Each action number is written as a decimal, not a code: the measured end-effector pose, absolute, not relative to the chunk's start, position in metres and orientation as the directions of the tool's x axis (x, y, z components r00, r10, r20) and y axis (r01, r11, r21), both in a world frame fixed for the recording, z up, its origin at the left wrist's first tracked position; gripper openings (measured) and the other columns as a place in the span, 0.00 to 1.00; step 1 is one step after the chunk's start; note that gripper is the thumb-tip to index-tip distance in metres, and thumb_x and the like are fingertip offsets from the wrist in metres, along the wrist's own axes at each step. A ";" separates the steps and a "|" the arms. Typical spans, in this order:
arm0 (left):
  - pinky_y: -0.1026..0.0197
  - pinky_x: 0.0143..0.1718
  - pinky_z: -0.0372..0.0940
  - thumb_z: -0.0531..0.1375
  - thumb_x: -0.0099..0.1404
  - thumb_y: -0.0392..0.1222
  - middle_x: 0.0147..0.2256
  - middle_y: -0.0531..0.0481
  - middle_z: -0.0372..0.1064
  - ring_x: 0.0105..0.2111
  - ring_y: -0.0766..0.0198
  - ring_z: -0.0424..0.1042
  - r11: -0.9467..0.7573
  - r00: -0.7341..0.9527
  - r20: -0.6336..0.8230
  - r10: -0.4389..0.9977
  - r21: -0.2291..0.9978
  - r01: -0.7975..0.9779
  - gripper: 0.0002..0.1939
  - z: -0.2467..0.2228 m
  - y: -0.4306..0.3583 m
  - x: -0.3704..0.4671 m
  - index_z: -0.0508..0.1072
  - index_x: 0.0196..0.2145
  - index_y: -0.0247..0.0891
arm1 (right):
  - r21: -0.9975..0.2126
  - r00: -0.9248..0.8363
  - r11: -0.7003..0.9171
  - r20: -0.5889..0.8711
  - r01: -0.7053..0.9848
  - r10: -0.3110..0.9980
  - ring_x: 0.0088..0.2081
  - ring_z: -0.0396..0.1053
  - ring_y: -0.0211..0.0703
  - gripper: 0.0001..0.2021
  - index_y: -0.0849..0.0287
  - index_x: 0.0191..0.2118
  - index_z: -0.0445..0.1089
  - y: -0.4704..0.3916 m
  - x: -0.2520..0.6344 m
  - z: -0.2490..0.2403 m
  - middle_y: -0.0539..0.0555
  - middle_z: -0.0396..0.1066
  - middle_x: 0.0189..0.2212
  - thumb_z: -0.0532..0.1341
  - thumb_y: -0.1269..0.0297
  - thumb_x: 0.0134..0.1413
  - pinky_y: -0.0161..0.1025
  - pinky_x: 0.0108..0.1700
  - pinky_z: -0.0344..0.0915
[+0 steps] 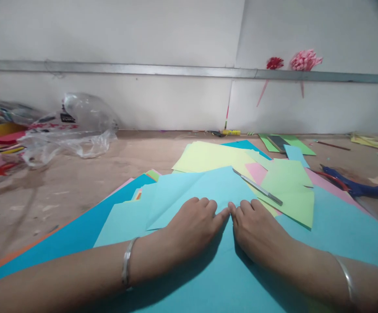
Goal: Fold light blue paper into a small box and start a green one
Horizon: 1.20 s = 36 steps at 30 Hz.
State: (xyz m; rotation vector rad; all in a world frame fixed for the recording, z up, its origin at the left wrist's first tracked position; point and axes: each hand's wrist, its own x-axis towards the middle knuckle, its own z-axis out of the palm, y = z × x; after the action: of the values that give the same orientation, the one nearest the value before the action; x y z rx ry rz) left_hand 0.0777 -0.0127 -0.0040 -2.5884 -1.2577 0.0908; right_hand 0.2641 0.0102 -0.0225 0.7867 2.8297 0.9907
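Fingers are bunched together on the light-blue sheet, can't tell if pinching, its bulk forward-left, nearer the left hand.

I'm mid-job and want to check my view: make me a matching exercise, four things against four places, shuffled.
Things
1. Left hand
2. Silver pen-shaped tool
3. Plastic bag
4. Pink flower

Places
A. At the metal rail
B. Partly over yellow-green paper
C. Left side of the table
D. Close beside the right hand

Pairs: 1-D, 2-B, 3-C, 4-A
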 end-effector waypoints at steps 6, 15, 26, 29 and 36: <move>0.57 0.28 0.57 0.55 0.64 0.29 0.33 0.43 0.70 0.30 0.58 0.66 -0.601 0.608 -0.087 0.789 -0.319 0.733 0.14 0.000 -0.031 0.089 0.75 0.45 0.32 | 0.584 -0.873 0.676 0.123 0.448 0.472 0.25 0.53 0.43 0.08 0.65 0.34 0.75 0.010 0.264 -0.018 0.56 0.64 0.22 0.60 0.77 0.48 0.43 0.28 0.36; 0.54 0.36 0.57 0.65 0.59 0.37 0.25 0.46 0.68 0.30 0.59 0.62 -0.614 0.590 -0.174 0.788 -0.276 0.739 0.06 0.011 -0.042 0.081 0.79 0.25 0.41 | 0.557 -0.865 0.690 0.111 0.462 0.490 0.25 0.51 0.41 0.06 0.62 0.28 0.72 0.012 0.267 -0.022 0.54 0.60 0.20 0.62 0.79 0.47 0.43 0.29 0.36; 0.57 0.25 0.54 0.56 0.58 0.27 0.27 0.44 0.67 0.27 0.57 0.63 -0.453 0.482 0.078 0.873 -0.240 0.859 0.08 0.011 -0.029 0.079 0.73 0.28 0.35 | 0.520 -0.856 0.692 0.176 0.500 0.487 0.30 0.56 0.46 0.09 0.60 0.27 0.71 0.010 0.262 -0.014 0.57 0.66 0.26 0.59 0.80 0.49 0.44 0.30 0.43; 0.56 0.28 0.59 0.59 0.65 0.39 0.31 0.43 0.70 0.31 0.54 0.67 -0.438 0.463 0.115 0.879 -0.190 0.879 0.06 0.003 -0.019 0.080 0.72 0.32 0.35 | 0.522 -0.860 0.691 0.204 0.500 0.468 0.29 0.59 0.46 0.09 0.61 0.27 0.71 0.014 0.261 -0.013 0.57 0.67 0.27 0.57 0.80 0.50 0.44 0.33 0.47; 0.57 0.27 0.62 0.50 0.67 0.29 0.29 0.45 0.71 0.28 0.56 0.69 -0.519 0.561 0.174 0.810 -0.234 0.822 0.14 -0.013 -0.009 0.074 0.70 0.47 0.32 | 0.464 -0.864 0.731 0.322 0.500 0.387 0.27 0.65 0.45 0.11 0.63 0.35 0.72 0.030 0.262 -0.013 0.54 0.69 0.25 0.53 0.78 0.58 0.49 0.44 0.56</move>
State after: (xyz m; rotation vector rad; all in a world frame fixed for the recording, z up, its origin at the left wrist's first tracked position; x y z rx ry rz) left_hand 0.0737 -0.0095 -0.0129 -2.5096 -1.3482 -0.0616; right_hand 0.2617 0.0299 -0.0132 0.8069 3.1105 0.9338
